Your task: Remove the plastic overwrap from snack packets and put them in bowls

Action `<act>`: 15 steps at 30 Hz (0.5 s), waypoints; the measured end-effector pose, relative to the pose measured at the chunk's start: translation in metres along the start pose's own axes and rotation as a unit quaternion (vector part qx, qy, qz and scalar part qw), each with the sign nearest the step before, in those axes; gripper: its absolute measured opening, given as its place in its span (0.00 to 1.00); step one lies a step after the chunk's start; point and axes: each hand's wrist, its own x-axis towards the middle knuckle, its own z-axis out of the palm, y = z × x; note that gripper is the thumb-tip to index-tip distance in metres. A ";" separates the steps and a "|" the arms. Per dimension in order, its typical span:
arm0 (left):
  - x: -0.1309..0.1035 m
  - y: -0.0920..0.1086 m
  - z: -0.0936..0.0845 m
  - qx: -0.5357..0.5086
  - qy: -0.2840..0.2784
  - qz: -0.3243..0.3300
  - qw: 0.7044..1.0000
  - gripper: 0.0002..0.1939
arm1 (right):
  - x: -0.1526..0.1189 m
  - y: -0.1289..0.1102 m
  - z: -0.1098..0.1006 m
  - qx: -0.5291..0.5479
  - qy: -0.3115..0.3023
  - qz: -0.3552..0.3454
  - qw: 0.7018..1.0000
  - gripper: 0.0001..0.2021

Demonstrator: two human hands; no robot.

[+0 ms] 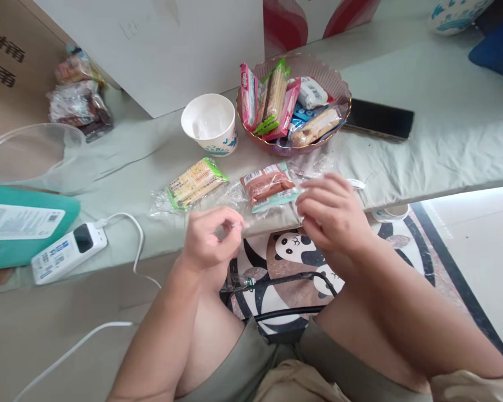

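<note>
My left hand [213, 237] is closed in a pinch at the table's front edge. Its fingertips are blurred, and whatever they hold is too small to make out. My right hand [331, 209] is raised to the right, with loosely bent, slightly parted fingers and nothing visible in them. Between and just beyond the hands lies a brown wrapped snack [268, 183] with a pale green edge, on crumpled clear plastic. A wrapped biscuit pack [197, 183] with green ends lies beyond my left hand, also on clear film.
Behind stand a paper cup [218, 137] and a scalloped bowl [339, 89] of wrapped snacks. A phone [381, 119] lies right of the bowl. At left are a white power unit [69, 254] with a cable [140, 240], a green container [69, 209] and a clear tub [29, 153]. A white box [163, 50] stands behind.
</note>
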 end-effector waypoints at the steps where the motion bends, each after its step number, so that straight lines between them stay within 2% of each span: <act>1: 0.000 0.003 -0.001 -0.009 -0.074 -0.023 0.997 0.08 | 0.001 -0.002 -0.001 0.017 -0.043 -0.021 0.999 0.08; 3: 0.001 0.008 0.000 -0.021 -0.202 -0.069 0.977 0.11 | 0.000 -0.005 -0.001 0.032 -0.121 -0.024 0.992 0.11; 4: 0.001 0.009 0.001 -0.022 -0.229 -0.085 0.969 0.13 | -0.001 -0.006 0.001 0.026 -0.147 -0.008 0.989 0.13; 5: 0.001 0.009 0.003 -0.019 -0.224 -0.095 0.970 0.15 | -0.002 -0.007 0.003 0.014 -0.163 0.013 0.986 0.15; 6: 0.001 0.008 0.004 -0.006 -0.188 -0.098 0.977 0.14 | -0.002 -0.007 0.005 0.000 -0.168 0.034 0.985 0.16; 9: 0.002 -0.002 0.010 0.089 -0.014 -0.080 0.993 0.03 | -0.003 -0.010 0.010 -0.057 -0.131 0.078 0.987 0.16; 10: 0.003 -0.006 0.012 0.123 0.015 -0.079 0.989 0.08 | -0.002 -0.012 0.012 -0.080 -0.109 0.084 0.987 0.15; 12: 0.006 -0.014 0.014 0.168 0.011 -0.100 0.981 0.13 | 0.000 -0.017 0.015 -0.119 -0.068 0.083 0.987 0.10; 14: 0.007 -0.019 0.016 0.173 -0.011 -0.135 0.976 0.06 | 0.001 -0.022 0.018 -0.129 -0.056 0.075 0.987 0.07; 15: 0.008 -0.021 0.017 0.164 -0.009 -0.146 0.976 0.02 | 0.002 -0.024 0.019 -0.122 -0.061 0.072 0.988 0.09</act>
